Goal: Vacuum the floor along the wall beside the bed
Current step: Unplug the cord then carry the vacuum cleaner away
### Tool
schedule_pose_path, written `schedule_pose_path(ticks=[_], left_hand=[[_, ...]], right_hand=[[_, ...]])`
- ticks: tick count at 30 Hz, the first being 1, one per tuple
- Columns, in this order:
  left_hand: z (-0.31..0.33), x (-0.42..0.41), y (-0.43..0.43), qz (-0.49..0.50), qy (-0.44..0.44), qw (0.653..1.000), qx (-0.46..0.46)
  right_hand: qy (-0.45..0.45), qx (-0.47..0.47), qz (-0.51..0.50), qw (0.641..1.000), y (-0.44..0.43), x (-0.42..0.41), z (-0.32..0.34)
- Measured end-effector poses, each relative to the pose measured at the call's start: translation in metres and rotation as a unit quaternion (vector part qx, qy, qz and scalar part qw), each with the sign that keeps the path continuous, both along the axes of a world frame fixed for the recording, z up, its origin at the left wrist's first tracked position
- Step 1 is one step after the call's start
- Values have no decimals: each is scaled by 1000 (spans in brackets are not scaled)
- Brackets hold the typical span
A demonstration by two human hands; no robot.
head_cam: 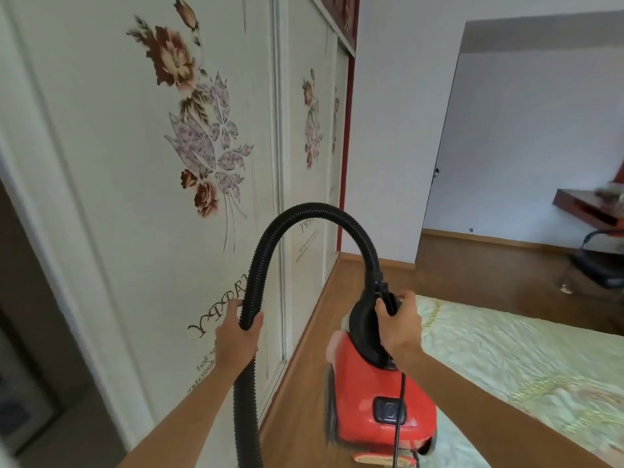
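A red canister vacuum (381,400) hangs in front of me above the wooden floor (304,383), between the white flowered wardrobe doors (141,197) and the bed (523,363). My right hand (400,327) grips the black carry handle on top of the vacuum. A black ribbed hose (314,211) arches up from the vacuum's front and comes down on the left. My left hand (238,336) grips that hose where it drops past my forearm. The nozzle end of the hose is out of view below.
The bed, with a pale green patterned cover, fills the lower right. A narrow strip of floor runs between it and the wardrobe toward a white wall (381,130). A dark wooden desk (587,207) and a black chair base (604,268) stand at the far right.
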State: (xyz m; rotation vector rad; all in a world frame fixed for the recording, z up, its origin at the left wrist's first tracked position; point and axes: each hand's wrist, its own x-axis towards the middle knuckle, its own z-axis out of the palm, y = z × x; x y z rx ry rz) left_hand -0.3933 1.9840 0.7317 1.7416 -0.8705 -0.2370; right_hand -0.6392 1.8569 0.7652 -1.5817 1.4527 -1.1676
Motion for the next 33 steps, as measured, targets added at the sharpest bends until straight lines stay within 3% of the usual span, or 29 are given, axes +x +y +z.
schedule_pose_path(ticks=[18,33], left_hand=[[-6,42,-236,-81,8,997,4],[-10,134,-473,-136,24,990,3]], right_hand=[[10,8,-59,998,-200,26,2],[10,18,-119,993,-410,113,12]])
